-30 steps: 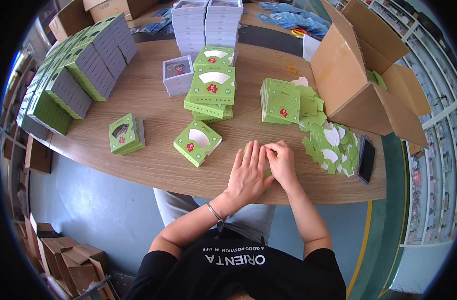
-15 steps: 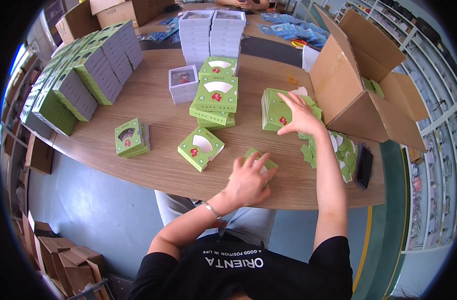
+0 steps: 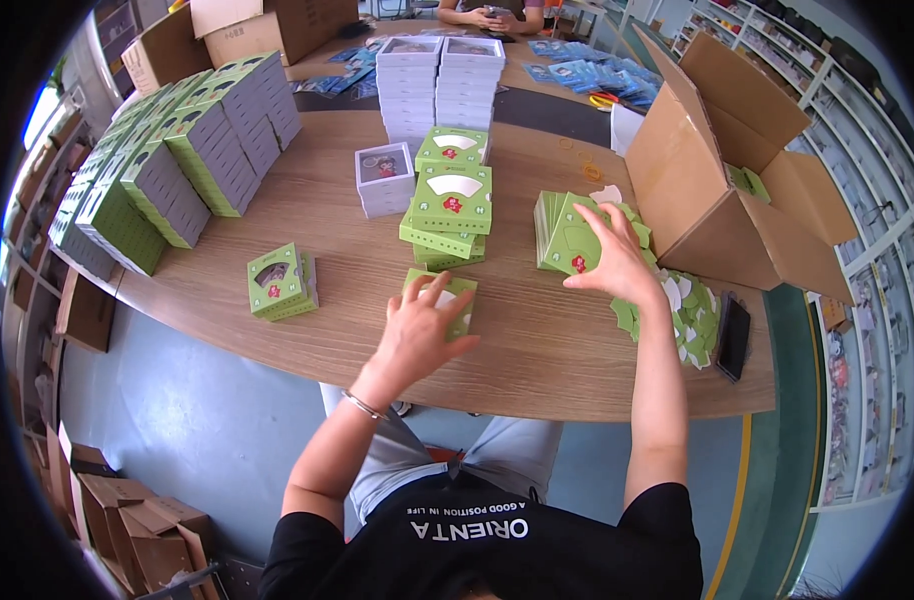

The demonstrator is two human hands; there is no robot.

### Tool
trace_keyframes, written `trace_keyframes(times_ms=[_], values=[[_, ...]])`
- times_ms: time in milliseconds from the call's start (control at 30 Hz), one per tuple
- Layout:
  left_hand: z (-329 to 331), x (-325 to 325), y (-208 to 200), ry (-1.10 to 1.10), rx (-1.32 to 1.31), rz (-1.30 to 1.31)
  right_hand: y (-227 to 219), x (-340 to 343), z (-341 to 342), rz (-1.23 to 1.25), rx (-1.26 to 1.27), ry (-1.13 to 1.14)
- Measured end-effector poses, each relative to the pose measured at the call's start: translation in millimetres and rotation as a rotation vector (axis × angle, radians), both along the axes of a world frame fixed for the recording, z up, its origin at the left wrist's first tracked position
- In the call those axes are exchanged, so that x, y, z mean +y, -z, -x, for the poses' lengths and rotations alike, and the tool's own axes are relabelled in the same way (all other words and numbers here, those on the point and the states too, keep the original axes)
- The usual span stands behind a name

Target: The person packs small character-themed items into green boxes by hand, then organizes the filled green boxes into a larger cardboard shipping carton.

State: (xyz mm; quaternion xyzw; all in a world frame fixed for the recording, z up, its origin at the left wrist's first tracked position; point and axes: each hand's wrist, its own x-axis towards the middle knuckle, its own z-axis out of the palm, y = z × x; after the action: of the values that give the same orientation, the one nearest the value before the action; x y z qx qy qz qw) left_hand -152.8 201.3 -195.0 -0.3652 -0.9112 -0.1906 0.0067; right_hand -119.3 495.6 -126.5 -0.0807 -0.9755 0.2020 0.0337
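My left hand (image 3: 415, 325) lies over a green box (image 3: 464, 300) with a white fan-shaped panel, near the table's front edge. Its fingers are spread across the box top and the thumb sticks out to the right. On the right, my right hand (image 3: 622, 262) spans the top green card sleeve (image 3: 579, 236) of a stack, thumb at the near edge and fingers at the far edge. That sleeve sits askew on the others. Beyond my left hand stands a pile of green boxes (image 3: 452, 200). Another green box (image 3: 277, 284) with a dark fan window rests to the left.
White boxes (image 3: 409, 90) rise in tall stacks behind, with a shorter white stack (image 3: 385, 180) nearer. Rows of green boxes (image 3: 207, 150) fill the far left. Green scraps (image 3: 692, 320), a phone (image 3: 734, 338) and an open carton (image 3: 692, 200) are at right. A person sits opposite.
My left hand has moved left from the table's front middle to the green box, and the piece under it is gone from there. My right hand has closed on the stack's top sleeve.
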Motion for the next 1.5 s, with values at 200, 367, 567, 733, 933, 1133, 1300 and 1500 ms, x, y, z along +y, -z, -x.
trace_keyframes(times_ms=[200, 367, 567, 733, 933, 1133, 1300, 1500], values=[[-3, 29, 11, -0.123, 0.259, -0.027, 8, -40, -43, 0.067, 0.005, -0.027], [-24, 33, 5, -0.056, 0.324, -0.419, 50, -60, -83, 0.137, 0.094, -0.088], [-51, 54, 12, 0.084, -0.039, -0.668, 75, -70, -108, 0.305, 0.276, -0.145], [-69, 62, 10, 0.071, -0.149, -0.732, 78, -71, -119, 0.118, 0.279, -0.109], [-64, 72, 41, -0.001, -0.906, -0.548, 83, -82, -125, 0.064, 0.203, -0.156], [-73, 83, 57, -0.067, -1.244, -1.074, 86, -56, -121, 0.465, 0.260, -0.124], [-72, 87, 46, -0.080, -1.175, -1.082, 86, -49, -109, 0.494, 0.377, -0.071], [-59, 99, 40, -0.104, -0.882, -0.871, 104, -43, -96, 0.801, 0.411, 0.062]])
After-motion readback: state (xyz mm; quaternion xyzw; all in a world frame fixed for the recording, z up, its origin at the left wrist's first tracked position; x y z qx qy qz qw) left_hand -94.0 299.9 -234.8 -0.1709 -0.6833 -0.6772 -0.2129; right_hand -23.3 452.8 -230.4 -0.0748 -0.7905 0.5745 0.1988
